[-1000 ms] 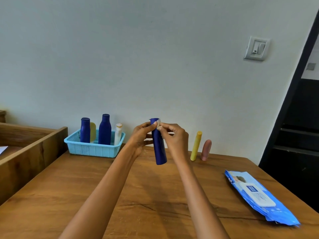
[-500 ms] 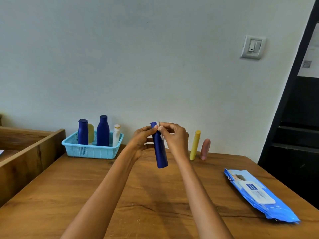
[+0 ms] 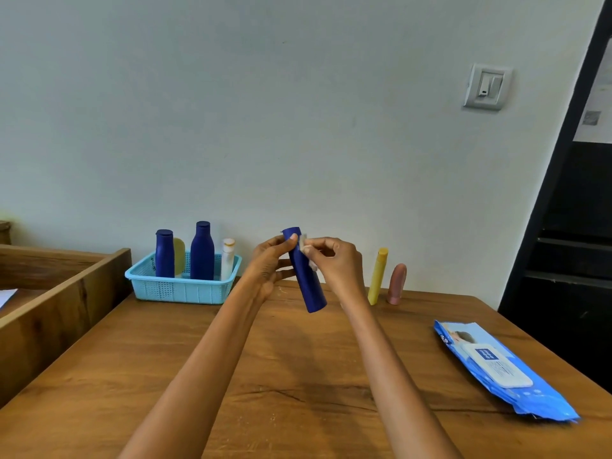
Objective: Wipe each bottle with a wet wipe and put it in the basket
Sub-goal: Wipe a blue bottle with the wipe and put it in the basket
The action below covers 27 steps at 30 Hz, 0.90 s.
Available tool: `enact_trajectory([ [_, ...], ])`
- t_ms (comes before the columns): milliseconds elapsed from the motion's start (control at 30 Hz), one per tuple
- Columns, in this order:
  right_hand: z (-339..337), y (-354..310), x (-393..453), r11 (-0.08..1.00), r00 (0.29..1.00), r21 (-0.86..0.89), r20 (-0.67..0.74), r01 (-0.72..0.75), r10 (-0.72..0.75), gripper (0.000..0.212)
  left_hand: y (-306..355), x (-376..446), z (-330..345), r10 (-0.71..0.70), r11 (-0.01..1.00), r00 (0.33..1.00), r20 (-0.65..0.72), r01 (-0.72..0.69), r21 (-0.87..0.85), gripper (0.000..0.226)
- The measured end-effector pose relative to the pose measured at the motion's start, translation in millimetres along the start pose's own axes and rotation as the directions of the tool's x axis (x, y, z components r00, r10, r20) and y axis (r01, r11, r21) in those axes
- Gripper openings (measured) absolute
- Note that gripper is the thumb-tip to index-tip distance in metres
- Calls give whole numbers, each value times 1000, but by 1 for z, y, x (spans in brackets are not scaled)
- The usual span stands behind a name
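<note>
Wiping goes best if the left hand (image 3: 268, 270), gripping the slim dark-blue plastic bottle (image 3: 306, 276), turns it while the right hand (image 3: 334, 265) pinches the small white wet wipe (image 3: 304, 244) down its length.

No text, brand, number or sign is legible. The wet-wipe pack (image 3: 503, 369), lying flat at the near right of the table, carries a dark blue label patch on its white flip lid; its lettering is too small and blurred to read. A printed picture sits at the pack's far end, without readable words. The bottles in the basket at far left show no readable labels.
</note>
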State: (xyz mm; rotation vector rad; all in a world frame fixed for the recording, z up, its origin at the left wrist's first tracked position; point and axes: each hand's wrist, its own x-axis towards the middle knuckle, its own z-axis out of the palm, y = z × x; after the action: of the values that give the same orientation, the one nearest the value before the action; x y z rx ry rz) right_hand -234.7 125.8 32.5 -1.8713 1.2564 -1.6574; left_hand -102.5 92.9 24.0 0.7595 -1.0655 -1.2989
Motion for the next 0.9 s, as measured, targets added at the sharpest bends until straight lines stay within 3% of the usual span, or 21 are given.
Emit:
enact_trajectory([
  [67, 2, -5, -1, 999, 992, -28, 122, 19, -15, 18, 0, 2, -3, 5, 1000, 1000, -23, -5, -17, 30],
  [167, -3, -4, 0, 993, 933, -94, 343, -76, 104, 16, 3, 6, -13, 8, 999, 997, -83, -11, -36, 15],
  [233, -8, 1, 0, 982, 897, -123, 402, -146, 184, 17, 6, 10, -18, 23, 998, 992, -122, -31, -59, 12],
  [300, -11, 6, 0, 972, 894, -139, 383, -192, 231, 18, 8, 12, -21, 29, 995, 988, -150, -43, -86, 12],
  [367, -9, 10, 0, 975, 941, -97, 259, -200, 219, 13, 7, 12, -21, 19, 995, 989, -147, -33, -93, 13],
  [433, -1, 9, -1, 987, 985, -80, 89, -138, 145, 10, 4, 12, -17, 8, 996, 993, -118, -18, -83, 10],
  [500, 7, 7, -2, 995, 999, -97, 27, -39, 41, 15, 2, 11, -13, 10, 997, 995, -98, -17, -73, 7],
  [567, 12, 2, -4, 996, 995, -93, 100, 16, -7, 19, 3, 10, -14, 18, 997, 994, -108, -26, -76, 6],
  [700, 5, 2, -2, 989, 944, -146, 320, -30, 76, 16, 7, 11, -23, 18, 994, 984, -177, -36, -100, 8],
  [800, -4, 10, 1, 976, 925, -187, 339, -115, 174, 13, 11, 13, -28, 30, 992, 979, -201, -54, -114, 16],
  [900, -7, 15, 3, 972, 949, -152, 233, -181, 214, 8, 10, 10, -25, 15, 990, 987, -157, -36, -134, 12],
])
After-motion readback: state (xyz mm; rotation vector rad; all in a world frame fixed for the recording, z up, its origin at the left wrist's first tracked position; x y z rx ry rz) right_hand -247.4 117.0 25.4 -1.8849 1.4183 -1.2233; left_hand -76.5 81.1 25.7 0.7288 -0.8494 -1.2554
